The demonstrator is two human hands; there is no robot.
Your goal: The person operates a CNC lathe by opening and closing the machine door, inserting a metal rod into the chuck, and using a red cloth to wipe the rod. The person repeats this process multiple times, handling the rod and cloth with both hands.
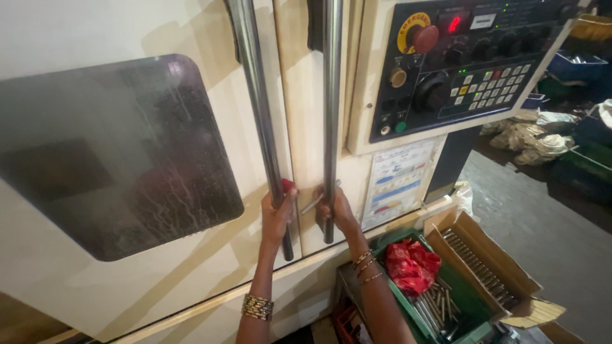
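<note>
My left hand (pixel 277 215) grips the lower part of the left steel bar handle (pixel 258 108) on the cream machine door (pixel 127 280); a small red thing shows at the top of that hand. My right hand (pixel 336 210) holds the right steel bar handle (pixel 331 95) near its lower end, with a thin metal rod (pixel 313 204) caught in the same grip. The two doors meet between the handles. A dark, streaked window (pixel 108 153) fills the left door.
A control panel (pixel 459 64) with a red round stop button (pixel 424 38), knobs and keys sits at the upper right. Below right stand a green crate (pixel 472 302) holding metal rods and a red cloth (pixel 411 264), and a cardboard box (pixel 503 264) of rods. Bags lie on the floor.
</note>
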